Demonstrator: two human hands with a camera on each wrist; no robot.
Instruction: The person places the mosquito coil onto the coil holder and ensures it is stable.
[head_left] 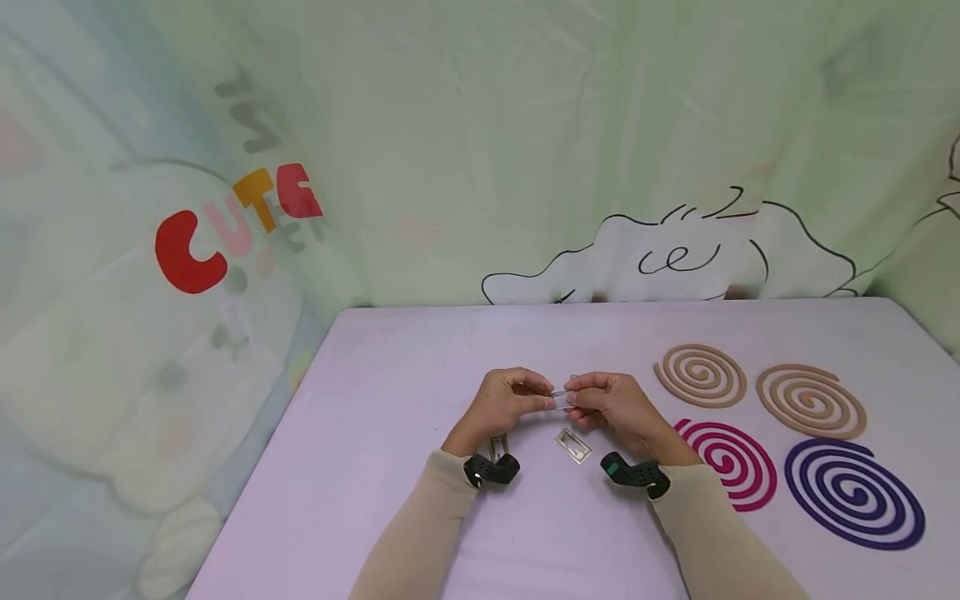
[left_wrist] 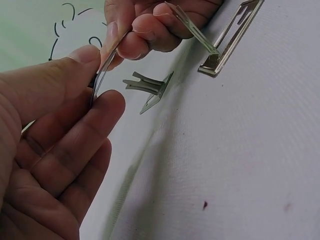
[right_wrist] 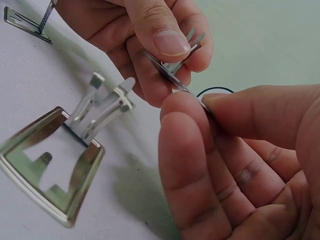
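Both hands meet over the table, pinching a thin metal mosquito coil stand (head_left: 560,400) between thumbs and fingers. My left hand (head_left: 512,402) grips one end, my right hand (head_left: 609,406) the other. Edge-on in the left wrist view, the held stand (left_wrist: 104,72) appears as a thin strip. The right wrist view shows its narrow prongs (right_wrist: 192,47) rising beside the left thumb. Below the hands lies a second stand (head_left: 573,446), a rectangular frame with raised prongs. A third stand (head_left: 498,446) sits beside the left wrist, partly hidden by it.
On the table's right side lie two tan spiral coils (head_left: 702,373), a pink coil (head_left: 723,460) and a dark purple coil (head_left: 857,495). The right forearm overlaps the pink one. A pale cloth (head_left: 360,517) covers the table, and a printed curtain (head_left: 465,150) hangs behind.
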